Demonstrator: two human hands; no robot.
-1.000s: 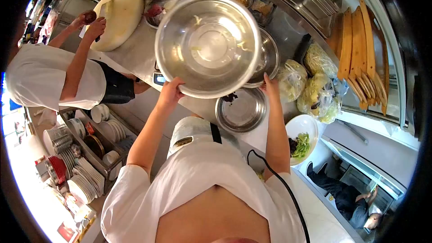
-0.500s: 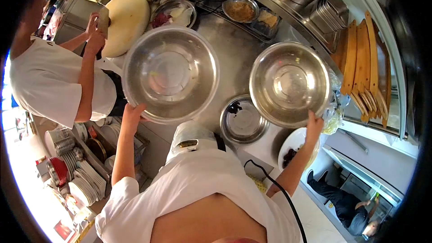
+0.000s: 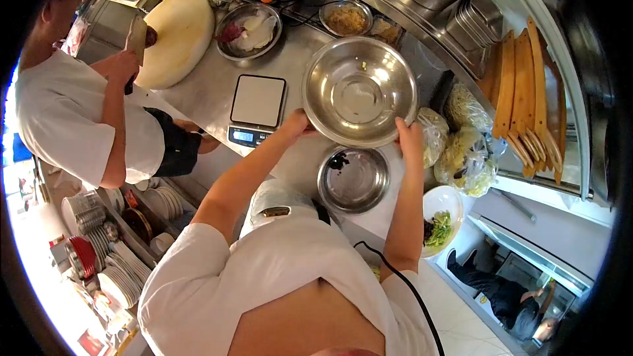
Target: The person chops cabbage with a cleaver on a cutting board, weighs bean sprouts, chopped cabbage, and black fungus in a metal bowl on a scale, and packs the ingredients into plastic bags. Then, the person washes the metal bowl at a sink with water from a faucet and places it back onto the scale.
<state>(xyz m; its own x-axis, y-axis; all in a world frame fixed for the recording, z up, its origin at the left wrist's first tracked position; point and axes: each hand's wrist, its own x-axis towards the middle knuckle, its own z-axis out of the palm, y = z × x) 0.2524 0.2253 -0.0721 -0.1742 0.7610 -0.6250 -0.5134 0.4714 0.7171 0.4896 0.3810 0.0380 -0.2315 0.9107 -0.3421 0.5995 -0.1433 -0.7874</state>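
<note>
A shiny steel mixing bowl (image 3: 359, 92) is held over the counter, its inside facing up with a few small specks in it. My left hand (image 3: 298, 123) is closed on the near left part of its rim. At the near right of the rim my right hand (image 3: 409, 137) grips it too. I cannot tell whether a second bowl sits nested under it. Just below it stands a smaller steel bowl (image 3: 354, 181) with some dark pieces inside. To the left lies a digital kitchen scale (image 3: 258, 101) with a lit display.
A co-worker (image 3: 86, 112) at the left holds a cleaver (image 3: 136, 39) by a round cutting board (image 3: 178, 39). A bowl of sliced food (image 3: 254, 33) stands behind the scale. Bagged vegetables (image 3: 465, 158) and a white bowl of greens (image 3: 443, 221) are at the right. Another person (image 3: 504, 296) is lower right.
My hands, each on a separate bowl before, have come together on one visible bowl in the middle. The scale and the greens in the white bowl are now uncovered.
</note>
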